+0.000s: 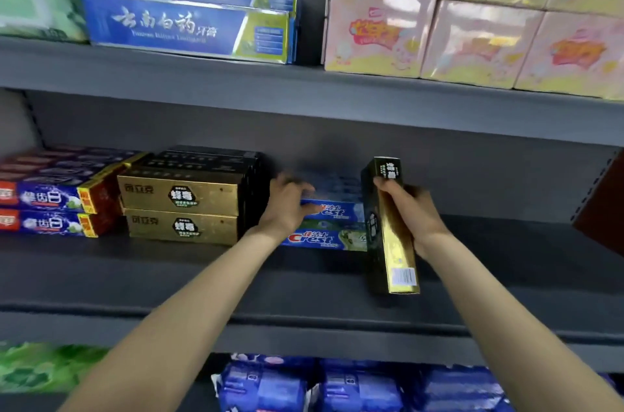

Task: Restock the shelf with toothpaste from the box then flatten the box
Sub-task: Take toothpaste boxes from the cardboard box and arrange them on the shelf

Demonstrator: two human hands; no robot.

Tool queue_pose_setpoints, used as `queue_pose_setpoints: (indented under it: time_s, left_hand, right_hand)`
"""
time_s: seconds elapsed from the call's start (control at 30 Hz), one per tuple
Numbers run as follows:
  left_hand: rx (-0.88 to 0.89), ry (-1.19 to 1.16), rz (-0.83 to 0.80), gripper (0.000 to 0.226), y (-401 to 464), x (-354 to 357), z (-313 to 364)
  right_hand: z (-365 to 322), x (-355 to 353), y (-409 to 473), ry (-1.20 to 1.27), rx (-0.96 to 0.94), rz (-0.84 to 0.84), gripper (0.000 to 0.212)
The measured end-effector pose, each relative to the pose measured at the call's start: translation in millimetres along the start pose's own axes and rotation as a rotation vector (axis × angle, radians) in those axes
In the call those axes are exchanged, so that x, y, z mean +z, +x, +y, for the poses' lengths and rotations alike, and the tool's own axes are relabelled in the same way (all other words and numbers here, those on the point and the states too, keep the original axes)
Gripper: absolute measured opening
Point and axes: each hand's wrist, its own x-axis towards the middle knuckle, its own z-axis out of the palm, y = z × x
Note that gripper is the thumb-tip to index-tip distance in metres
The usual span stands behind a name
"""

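Here the right hand grips a gold-and-black toothpaste carton near its top, so the carton hangs upright over the middle shelf. The left hand rests curled fingers on 2 stacked blue Crest cartons, beside 2 gold cartons.

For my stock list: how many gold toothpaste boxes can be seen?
3: two stacked on the middle shelf, upper on lower, and one in the right hand. More may be hidden behind the stack.
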Motion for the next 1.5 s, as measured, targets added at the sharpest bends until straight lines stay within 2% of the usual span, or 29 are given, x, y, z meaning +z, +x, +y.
queue_pose_setpoints:
  time_s: [0.13,0.23,0.27,0.33,0.4,0.47,0.53,0.6,0.73,0.83,0.97,1.07,1.23,1.43,1.5]
  left_hand:
    - [0.044,0.312,0.102,0.052,-9.8,6.7,5.6]
    - [0.045,0.334,0.170,0.060,-12.1,7.2,11.1]
    - [0.075,0.246,0.194,0.055,-14.0,5.9,16.1]
    - [0.061,-0.122,0.203,0.041,-22.3,1.0,33.1]
    - [-0.105,-0.550,0.118,0.034,-34.8,-11.6,53.6]
    - [-0.228,-0.808,0.028,0.025,-48.5,-24.7,62.2]
    - [-0.232,-0.893,0.025,0.019,-63.8,-37.0,57.4]
    - [-0.285,-0.955,0.094,0.022,-79.8,-49.9,42.7]
    - [-0.419,-0.990,0.275,0.023,-111.4,-76.7,0.5]
    - [-0.486,-0.918,0.347,0.025,-130.1,-100.1,-35.9]
    - [-0.465,-0.512,0.297,0.017,-140.7,-133.2,-90.9]
    - [-0.420,-0.355,0.211,0.036,-137.7,-153.1,-120.3]
    - [-0.336,-0.233,0.134,0.043,-123.8,-167.8,-156.5]
    - [-0.290,-0.181,0.045,0.033,-110.2,-166.6,-181.2]
    - [-0.298,-0.155,0.028,0.038,-107.0,-165.8,-187.4]
  right_hand:
    - [0.9,-7.8,3.8,0.020,0.050,-0.113,0.018]
    - [2.1,-11.4,8.7,0.055,0.090,-0.186,0.023]
    - [1.9,-12.0,10.5,0.058,0.100,-0.209,0.024]
    - [1.0,-11.2,11.2,0.047,0.120,-0.271,0.027]
    - [-0.2,-6.1,8.2,0.007,0.113,-0.337,0.032]
    - [-2.0,4.9,2.5,-0.053,0.081,-0.397,0.032]
    - [-3.1,20.5,-3.6,-0.106,0.049,-0.430,0.025]
    - [-3.2,37.1,-9.5,-0.226,-0.045,-0.463,0.023]
    - [-6.7,72.2,-20.5,-0.448,-0.213,-0.645,0.043]
    - [-6.7,111.2,-29.1,-0.577,-0.324,-0.679,0.047]
    - [0.9,169.9,-38.5,-0.758,-0.486,-0.685,0.049]
    - [3.3,204.1,-39.8,-0.974,-0.610,-0.624,0.046]
    - [12.5,245.5,-40.8,-1.113,-0.605,-0.512,0.042]
    - [25.5,265.6,-40.1,-1.293,-0.591,-0.441,0.046]
    - [35.5,270.0,-38.9,-1.196,-0.576,-0.386,0.041]
